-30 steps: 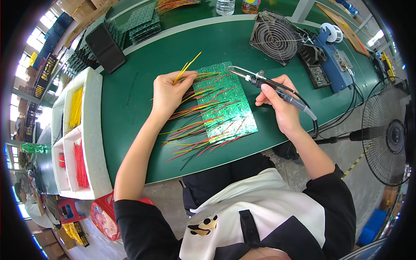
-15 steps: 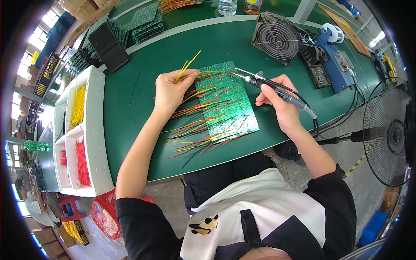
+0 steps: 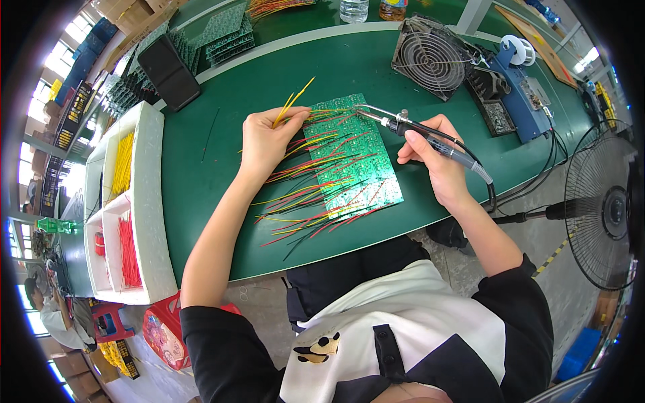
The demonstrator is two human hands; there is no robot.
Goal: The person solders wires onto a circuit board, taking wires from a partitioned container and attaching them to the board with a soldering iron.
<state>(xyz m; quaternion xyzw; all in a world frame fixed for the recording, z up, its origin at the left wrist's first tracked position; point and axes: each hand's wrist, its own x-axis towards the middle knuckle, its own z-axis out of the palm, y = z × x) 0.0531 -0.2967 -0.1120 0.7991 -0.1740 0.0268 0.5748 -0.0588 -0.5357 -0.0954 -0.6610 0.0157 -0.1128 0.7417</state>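
Observation:
A green circuit board panel [image 3: 366, 164] lies on the green table, with red, yellow and black wires [image 3: 306, 195] sticking out past its left side. My left hand [image 3: 269, 138] is closed on several yellow wires [image 3: 290, 104] at the board's upper left corner, their loose ends pointing up. My right hand [image 3: 433, 158] grips a soldering iron [image 3: 440, 144] like a pen. A thin metal tube is clamped along the iron. Its tip meets the board's upper edge, near the end of a yellow wire; whether they touch is too small to tell.
A white foam box [image 3: 149, 221] with yellow and red wires stands at left, near a black phone [image 3: 168, 74] and stacked boards [image 3: 228, 37]. Behind the board sits a square fan [image 3: 430, 57]. A blue soldering station [image 3: 517, 94] is at right, beside a floor fan [image 3: 605, 208].
Hardly anything differs. The whole view has shifted very slightly; both hands, the iron and the board keep their places relative to each other.

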